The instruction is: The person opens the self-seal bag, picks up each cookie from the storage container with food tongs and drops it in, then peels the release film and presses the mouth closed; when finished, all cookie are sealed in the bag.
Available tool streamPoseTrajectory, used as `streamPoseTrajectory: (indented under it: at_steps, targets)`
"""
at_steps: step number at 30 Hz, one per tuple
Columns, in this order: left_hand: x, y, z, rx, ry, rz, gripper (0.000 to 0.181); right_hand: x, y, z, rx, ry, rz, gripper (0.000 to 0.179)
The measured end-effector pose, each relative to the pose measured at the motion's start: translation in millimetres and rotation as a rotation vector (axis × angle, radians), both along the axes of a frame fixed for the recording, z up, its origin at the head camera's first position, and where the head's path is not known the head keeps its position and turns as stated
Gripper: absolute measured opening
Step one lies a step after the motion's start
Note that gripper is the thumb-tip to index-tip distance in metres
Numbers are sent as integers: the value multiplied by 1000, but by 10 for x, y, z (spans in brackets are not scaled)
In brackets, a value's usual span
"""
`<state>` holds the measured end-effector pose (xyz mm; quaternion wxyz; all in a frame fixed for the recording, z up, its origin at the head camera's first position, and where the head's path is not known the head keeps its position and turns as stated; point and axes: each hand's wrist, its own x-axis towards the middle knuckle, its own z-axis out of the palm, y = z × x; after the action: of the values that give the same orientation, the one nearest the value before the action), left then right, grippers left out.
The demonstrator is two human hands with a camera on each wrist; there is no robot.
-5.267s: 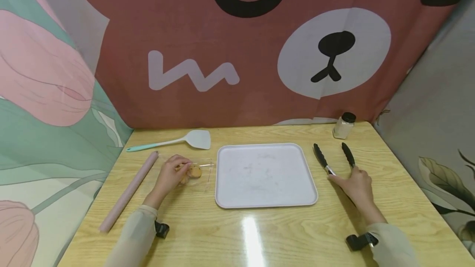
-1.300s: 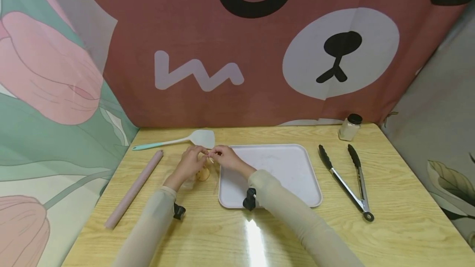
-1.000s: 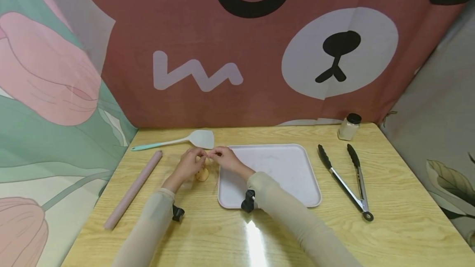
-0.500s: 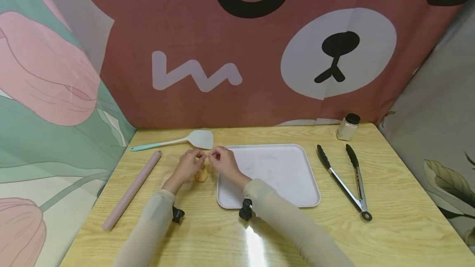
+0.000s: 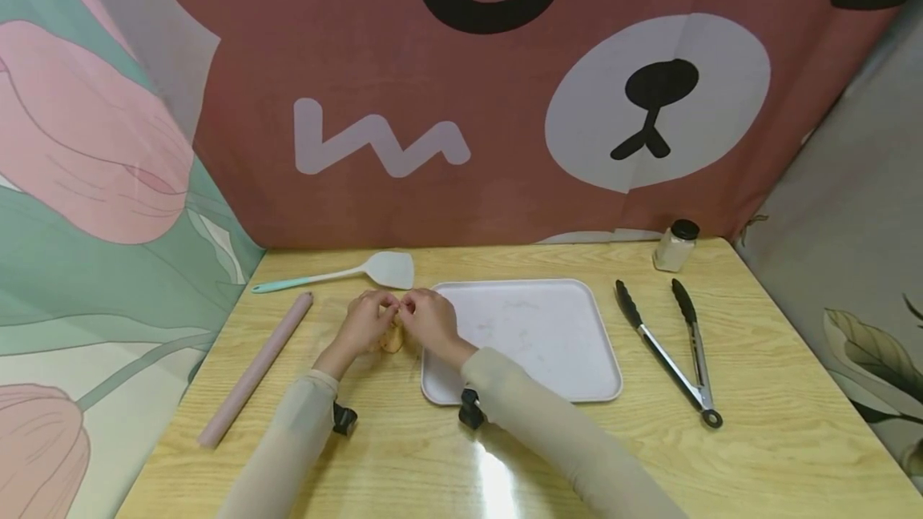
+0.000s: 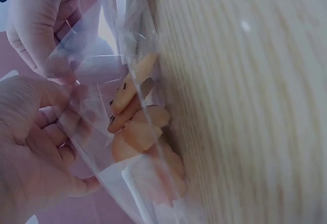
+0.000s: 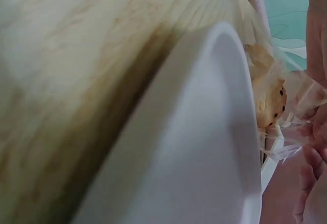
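Note:
A clear plastic bag (image 6: 97, 63) of cookies (image 6: 134, 88) lies on the table just left of the white tray (image 5: 534, 343). Dark specks dot the cookies, which show through the film. My left hand (image 5: 360, 325) pinches the bag's upper edge between thumb and fingers. Close beside it, my right hand (image 5: 434, 322) pinches the same edge, its fingertips almost touching the left ones. From the right wrist, the film (image 7: 291, 137) looks bunched at the fingers. Whether the bag has an opening there cannot be made out. In the head view the hands hide most of the bag.
A spatula (image 5: 389, 269) with a mint handle lies behind the bag. To the left rests a pale pink rod (image 5: 255, 371). Metal tongs (image 5: 671, 368) with black tips lie spread right of the tray, and a black-lidded jar (image 5: 674, 250) stands behind them.
My right hand let go of the tongs and moved left over the tray to the bag. In the last second its wrist has turned and its fingertips have come nearer the left ones.

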<state>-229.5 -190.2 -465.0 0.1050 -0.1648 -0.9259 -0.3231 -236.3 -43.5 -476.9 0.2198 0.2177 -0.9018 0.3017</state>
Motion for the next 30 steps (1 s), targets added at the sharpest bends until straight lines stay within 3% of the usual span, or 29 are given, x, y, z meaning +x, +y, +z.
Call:
streamPoseTrajectory:
  at_steps: [3, 6, 11, 15, 18, 21, 24, 30]
  targets:
    - [-2, -5, -7, -20, 11, -8, 4, -14, -3, -8, 6, 32, -11, 9]
    - [8, -14, -7, -36, 26, -25, 4, -29, 5, -31, -69, 30, 26, 9]
    - [45, -70, -4, -41, 51, -13, 4, -81, 59, -71, -277, -76, 107, 6]
    - [90, -142, -7, 5, 42, -7, 4, -128, 173, -89, -343, -169, 180, 7]
    - [106, -151, 9, 22, 39, -23, 4, -125, 213, -86, -332, -164, 255, 6]
    - [91, -129, 16, 24, 49, -34, 5, -73, 167, -71, -268, -89, 281, 5]
    - [75, -104, 18, 27, 55, -40, 5, -10, 93, -53, -185, -34, 227, 6]
    - [83, -83, 47, 31, 42, -52, 5, 12, 9, -17, -59, -18, 108, 6]
